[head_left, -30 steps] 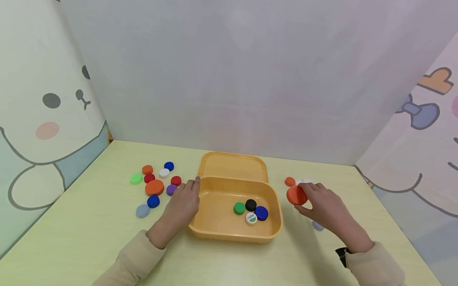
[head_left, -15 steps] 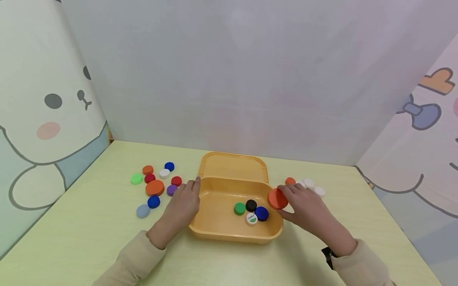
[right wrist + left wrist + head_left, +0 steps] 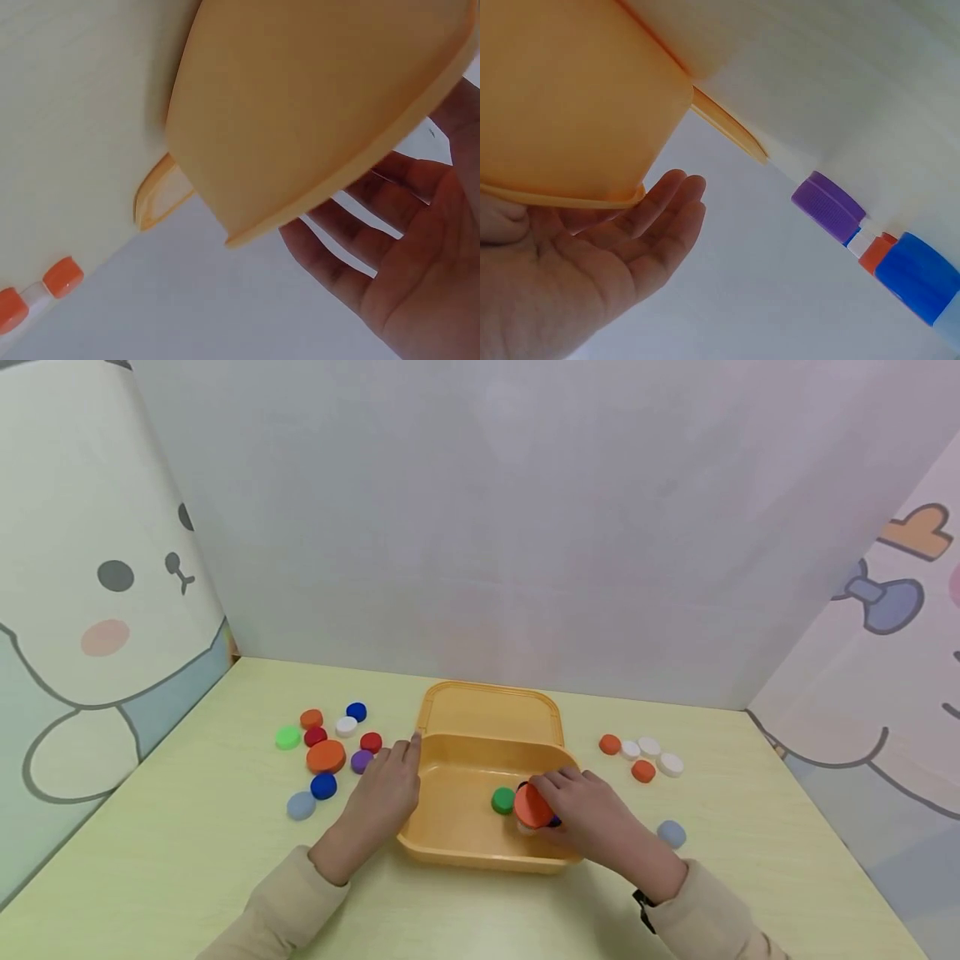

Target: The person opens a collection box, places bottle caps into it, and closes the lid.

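A yellow-orange plastic box [image 3: 457,839] stands with its lid [image 3: 491,710] behind it. My right hand [image 3: 588,814] pinches a large orange-red bottle cap [image 3: 533,807] inside the box's right half. In the right wrist view, the box wall hides that cap and my fingertips. A green cap [image 3: 503,801] lies in the box just left of the held cap, which partly covers several others there. My left hand [image 3: 382,793] rests at the left rim, its fingers loosely extended in the left wrist view, part of the index finger behind the rim.
Loose bottle caps lie left of the box, among them a large orange cap [image 3: 326,757], a purple cap [image 3: 362,762] and a light green cap [image 3: 288,737]. On the right are two orange caps, several white caps [image 3: 671,765] and a pale blue cap [image 3: 671,834]. A grey backdrop [image 3: 480,543] rises behind.
My right hand has carried the orange-red cap leftward, from beside the box over its right rim and down inside. My left hand stays at the left rim.
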`<state>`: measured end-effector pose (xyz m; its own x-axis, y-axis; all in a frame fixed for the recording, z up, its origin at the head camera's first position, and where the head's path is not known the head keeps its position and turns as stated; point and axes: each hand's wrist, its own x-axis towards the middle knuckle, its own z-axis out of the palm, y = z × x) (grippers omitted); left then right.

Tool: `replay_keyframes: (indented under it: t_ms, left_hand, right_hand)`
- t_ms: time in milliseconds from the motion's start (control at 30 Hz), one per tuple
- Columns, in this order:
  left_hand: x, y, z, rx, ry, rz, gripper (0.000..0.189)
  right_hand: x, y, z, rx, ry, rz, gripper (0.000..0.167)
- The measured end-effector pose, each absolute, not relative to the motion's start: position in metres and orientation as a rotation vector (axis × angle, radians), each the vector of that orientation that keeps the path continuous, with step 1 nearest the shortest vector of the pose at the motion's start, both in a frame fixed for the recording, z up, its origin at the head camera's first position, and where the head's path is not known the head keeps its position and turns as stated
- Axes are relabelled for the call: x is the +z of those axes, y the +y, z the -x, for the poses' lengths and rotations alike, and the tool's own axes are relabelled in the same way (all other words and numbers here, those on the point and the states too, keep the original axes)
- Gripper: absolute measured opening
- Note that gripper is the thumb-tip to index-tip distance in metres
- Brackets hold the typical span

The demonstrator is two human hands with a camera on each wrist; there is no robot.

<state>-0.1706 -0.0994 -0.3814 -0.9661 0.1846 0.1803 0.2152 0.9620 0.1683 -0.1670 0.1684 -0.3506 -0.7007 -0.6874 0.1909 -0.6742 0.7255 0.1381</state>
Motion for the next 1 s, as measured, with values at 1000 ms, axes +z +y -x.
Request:
replay_keyframes:
  t_ms: [1000]
  left_hand:
    - [-0.382, -0.1, 0.171, -0.307, -2.952, 0.292, 0.056]
  right_hand:
    - [-0.371, 0.148, 0.172, -0.108, -2.725, -1.199, 0.051]
